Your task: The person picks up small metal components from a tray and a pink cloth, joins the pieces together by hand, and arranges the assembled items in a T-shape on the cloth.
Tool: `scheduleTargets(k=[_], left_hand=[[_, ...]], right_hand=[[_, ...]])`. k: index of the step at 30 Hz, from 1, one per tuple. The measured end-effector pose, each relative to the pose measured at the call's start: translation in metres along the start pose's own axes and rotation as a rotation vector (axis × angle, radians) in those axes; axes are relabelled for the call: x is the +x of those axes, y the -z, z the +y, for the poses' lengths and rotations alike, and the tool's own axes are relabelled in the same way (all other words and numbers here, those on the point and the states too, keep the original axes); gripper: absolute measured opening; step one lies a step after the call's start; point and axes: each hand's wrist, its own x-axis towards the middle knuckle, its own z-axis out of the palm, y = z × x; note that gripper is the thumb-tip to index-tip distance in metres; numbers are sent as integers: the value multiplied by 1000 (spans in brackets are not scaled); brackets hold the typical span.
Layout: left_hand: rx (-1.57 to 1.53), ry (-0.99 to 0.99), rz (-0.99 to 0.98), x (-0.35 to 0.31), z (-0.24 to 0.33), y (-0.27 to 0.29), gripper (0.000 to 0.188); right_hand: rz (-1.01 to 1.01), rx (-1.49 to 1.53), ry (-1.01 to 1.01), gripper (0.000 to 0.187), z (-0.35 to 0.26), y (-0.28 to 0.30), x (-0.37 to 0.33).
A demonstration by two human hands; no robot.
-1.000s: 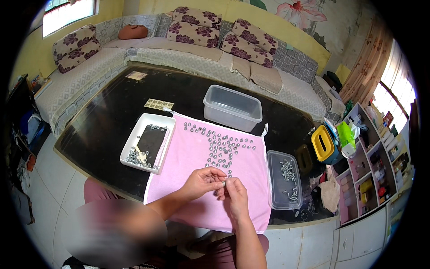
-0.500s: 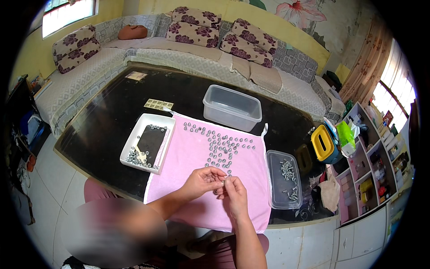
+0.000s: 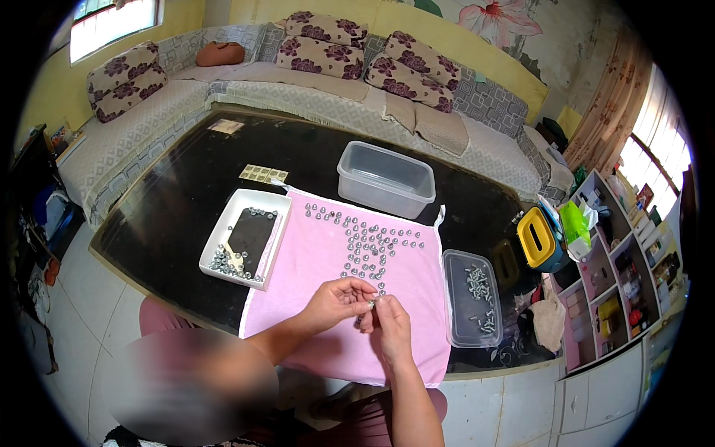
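Note:
In front of me my left hand (image 3: 335, 304) and my right hand (image 3: 392, 328) meet fingertip to fingertip over a pink cloth (image 3: 313, 339). Both pinch a small shiny metal fastener (image 3: 372, 304); fingers cover most of it, so bolt or nut cannot be told apart. Just beyond my hands, many metal bolts with nuts (image 3: 365, 249) stand in rows on the cloth. To the left, a white tray (image 3: 209, 257) holds loose nuts (image 3: 223, 261). On the right, a shallow clear plastic lid (image 3: 463, 328) holds loose bolts (image 3: 479, 284).
A clear plastic box (image 3: 386, 200) stands behind the cloth on the black table (image 3: 171, 201). A patterned card (image 3: 261, 173) lies near the white tray. At the right are a yellow-and-blue box (image 3: 538, 237) and a shelf unit (image 3: 603, 276). A long sofa (image 3: 298, 100) lines the far side.
The fingers of my right hand have shifted slightly around the small fastener, and more of its shine shows between the fingertips. Both arms keep their place.

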Motion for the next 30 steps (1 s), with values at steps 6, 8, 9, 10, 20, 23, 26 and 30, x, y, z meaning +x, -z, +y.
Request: scheduleTargets(k=[6, 8, 9, 10, 20, 23, 26, 30], left_hand=[[43, -11, -19, 0, -1, 2, 23], [54, -3, 1, 0, -1, 2, 23], [59, 1, 12, 0, -1, 1, 23], [41, 4, 2, 0, 0, 0, 23], [32, 5, -33, 0, 2, 0, 23], [54, 12, -15, -2, 3, -2, 23], [112, 19, 26, -2, 2, -3, 24], [194, 58, 35, -1, -1, -3, 26]], right_hand=[[32, -1, -18, 34, -3, -5, 0], [21, -4, -8, 34, -1, -5, 0], [8, -33, -24, 34, -5, -4, -1], [-4, -61, -40, 33, -8, -4, -2], [-13, -30, -14, 34, -3, -2, -2], [-27, -56, -6, 37, 1, 0, -1], [10, -83, -54, 40, -5, 5, -4], [220, 34, 154, 36, -17, 31, 0]])
